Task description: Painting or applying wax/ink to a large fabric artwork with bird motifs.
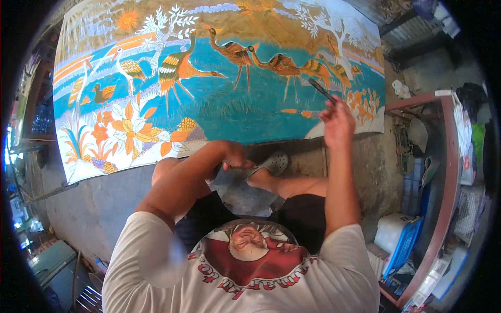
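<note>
A large painted cloth (240, 122) spreads out before me, with cranes, white trees, orange flowers and teal water on it. My right hand (340, 122) is closed around a dark, pen-shaped tool (320, 89), its far end over the orange birds on the right of the cloth. Whether that end touches the surface I cannot tell. My left hand (235, 155) hangs by the near edge of the cloth, above my legs. Its thumb and a finger show apart, and nothing is seen in it; the other fingers are partly hidden.
A grey clog (275, 163) is on my foot below the cloth's near edge. To the right stand a reddish-brown frame (448, 151) and a white-and-blue container (399, 237). A greenish box (54, 259) sits at lower left, on the far side of the grey floor (96, 214).
</note>
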Available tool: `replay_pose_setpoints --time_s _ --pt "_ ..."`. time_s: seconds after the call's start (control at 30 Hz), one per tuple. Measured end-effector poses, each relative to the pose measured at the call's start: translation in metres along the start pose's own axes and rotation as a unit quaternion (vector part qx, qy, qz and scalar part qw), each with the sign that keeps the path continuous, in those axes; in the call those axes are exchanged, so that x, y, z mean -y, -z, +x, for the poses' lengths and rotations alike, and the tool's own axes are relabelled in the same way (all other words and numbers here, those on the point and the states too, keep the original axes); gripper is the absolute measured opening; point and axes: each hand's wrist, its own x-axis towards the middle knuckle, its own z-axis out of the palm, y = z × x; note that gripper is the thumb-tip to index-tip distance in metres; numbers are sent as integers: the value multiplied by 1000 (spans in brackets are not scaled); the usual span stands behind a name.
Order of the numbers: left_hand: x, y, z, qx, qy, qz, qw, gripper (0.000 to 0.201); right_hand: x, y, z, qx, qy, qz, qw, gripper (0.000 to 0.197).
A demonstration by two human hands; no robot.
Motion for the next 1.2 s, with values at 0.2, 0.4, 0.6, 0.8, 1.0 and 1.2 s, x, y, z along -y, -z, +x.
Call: replay_pose_setpoints --time_s 0.2,0.4,0.6,0.8,1.0,1.2 --pt "8 21 3 -22 -64 -80 995 74 -98 -90 110 -30 1 -147 989 24" --pt "6 22 6 -18 -89 -37 995 72 -157 -105 168 -17 5 -230 973 24" --pt "3 25 3 -1 -132 -71 989 70 -176 -108 183 -1 5 -279 960 23" --pt "1 21 5 -33 -147 -49 987 72 -182 -108 185 14 -7 -276 961 23" --pt "-3 22 5 -19 -127 -55 990 76 -180 -107 189 1 32 -296 955 22" --pt "-6 25 1 -28 -144 -56 988 79 -185 -109 189 25 23 -302 953 21"
